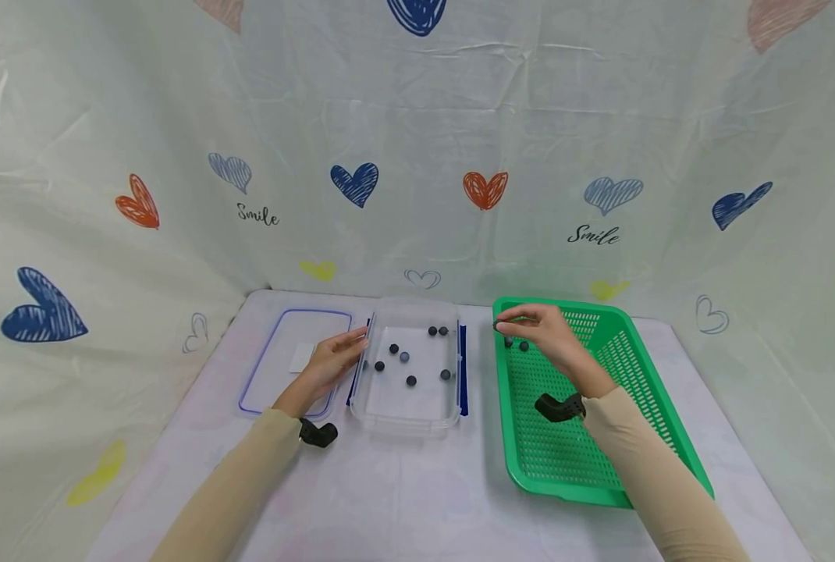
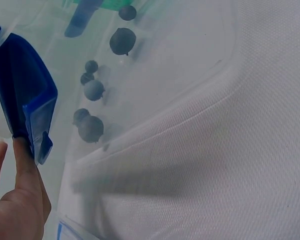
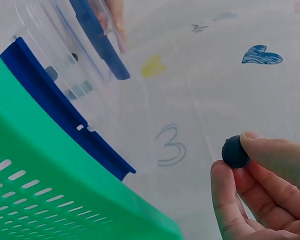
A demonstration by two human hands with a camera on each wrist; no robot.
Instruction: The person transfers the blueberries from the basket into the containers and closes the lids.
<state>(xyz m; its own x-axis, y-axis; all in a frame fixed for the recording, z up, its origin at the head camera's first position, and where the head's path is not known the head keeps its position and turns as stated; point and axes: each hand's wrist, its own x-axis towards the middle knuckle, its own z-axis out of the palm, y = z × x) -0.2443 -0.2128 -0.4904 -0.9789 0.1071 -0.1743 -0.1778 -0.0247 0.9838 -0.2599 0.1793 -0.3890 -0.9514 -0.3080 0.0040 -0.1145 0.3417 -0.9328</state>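
My right hand (image 1: 547,334) pinches a small dark blue ball (image 3: 235,152) between thumb and fingertips, above the left rim of a green basket (image 1: 505,437). Two similar balls (image 1: 524,345) lie in that basket below the hand. With fingers nearly straight, my left hand (image 1: 332,362) touches the left side of a clear plastic box (image 1: 405,425), at its blue side latch (image 2: 40,107). Several dark balls (image 1: 411,381) are scattered over the box floor; seen through the clear wall in the left wrist view, some balls (image 2: 122,41) show small nubs.
A clear lid (image 1: 270,390) with a blue rim lies left of the box, partly behind my left hand. Another blue latch (image 1: 463,371) hangs off the box's right side, facing the basket. A heart-printed curtain (image 1: 417,117) rises behind the table (image 1: 403,499).
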